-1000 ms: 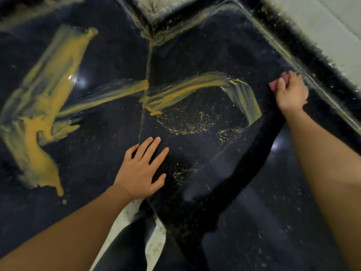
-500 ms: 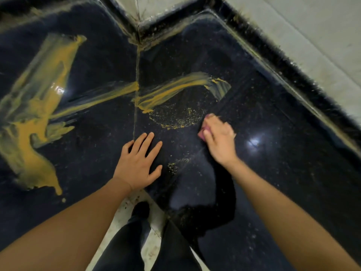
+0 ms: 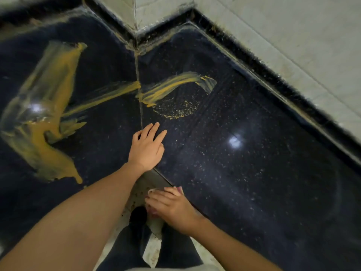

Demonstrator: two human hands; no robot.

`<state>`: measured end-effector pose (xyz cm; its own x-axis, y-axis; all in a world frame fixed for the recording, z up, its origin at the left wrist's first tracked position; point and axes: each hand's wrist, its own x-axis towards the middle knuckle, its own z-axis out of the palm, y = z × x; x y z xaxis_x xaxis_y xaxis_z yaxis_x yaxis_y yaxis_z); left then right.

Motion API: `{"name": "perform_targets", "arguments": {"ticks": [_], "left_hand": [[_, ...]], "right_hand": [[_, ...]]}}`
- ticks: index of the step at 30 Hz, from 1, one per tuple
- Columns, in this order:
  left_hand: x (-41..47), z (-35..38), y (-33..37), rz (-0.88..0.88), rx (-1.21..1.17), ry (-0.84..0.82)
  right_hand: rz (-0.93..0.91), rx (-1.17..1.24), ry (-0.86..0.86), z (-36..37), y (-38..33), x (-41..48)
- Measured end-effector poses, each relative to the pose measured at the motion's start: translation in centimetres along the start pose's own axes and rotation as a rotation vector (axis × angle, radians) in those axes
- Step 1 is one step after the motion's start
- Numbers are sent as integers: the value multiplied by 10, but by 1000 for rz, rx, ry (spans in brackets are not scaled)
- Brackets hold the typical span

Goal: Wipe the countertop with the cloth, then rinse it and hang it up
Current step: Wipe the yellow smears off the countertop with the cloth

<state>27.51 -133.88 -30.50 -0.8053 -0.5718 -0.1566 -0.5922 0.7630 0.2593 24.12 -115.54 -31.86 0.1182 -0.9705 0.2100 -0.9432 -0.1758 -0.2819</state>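
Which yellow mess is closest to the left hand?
The faint speckled ring, just beyond the left hand's fingertips, right of the seam. The streak lies farther back; the thick blotch is far left.

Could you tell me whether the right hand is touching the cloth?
Touching. The head view shows the right hand gripping the cloth at the countertop edge.

On my feed both arms are bare from the wrist to the frame edge: the left forearm (image 3: 78,222) at 7 o'clock, the right forearm (image 3: 224,241) at 5 o'clock. The left hand (image 3: 145,149) and right hand (image 3: 172,209) are bare too. At 6 o'clock I see plain dark trousers (image 3: 125,251), near black. A pale grey strip (image 3: 166,268) lies along the bottom edge; I cannot tell whether it is clothing.
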Motion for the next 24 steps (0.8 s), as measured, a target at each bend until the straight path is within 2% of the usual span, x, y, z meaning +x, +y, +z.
{"name": "perform_targets", "arguments": {"ticks": [2, 5, 9, 13, 19, 24], "left_hand": [[1, -3, -7, 28, -47, -29], [-3, -16, -24, 63, -101, -46], [-15, -33, -47, -85, -71, 77], [-18, -34, -57, -206, -70, 87], [-6, -22, -59, -326, -92, 66], [-7, -12, -62, -326, -4, 81]], "right_hand": [[70, 52, 78, -6, -7, 4], [391, 180, 240, -24, 4, 20], [823, 462, 398, -52, 40, 40], [1048, 335, 522, -76, 94, 50], [1158, 264, 399, -77, 188, 64], [1115, 357, 518, -92, 282, 115]]}}
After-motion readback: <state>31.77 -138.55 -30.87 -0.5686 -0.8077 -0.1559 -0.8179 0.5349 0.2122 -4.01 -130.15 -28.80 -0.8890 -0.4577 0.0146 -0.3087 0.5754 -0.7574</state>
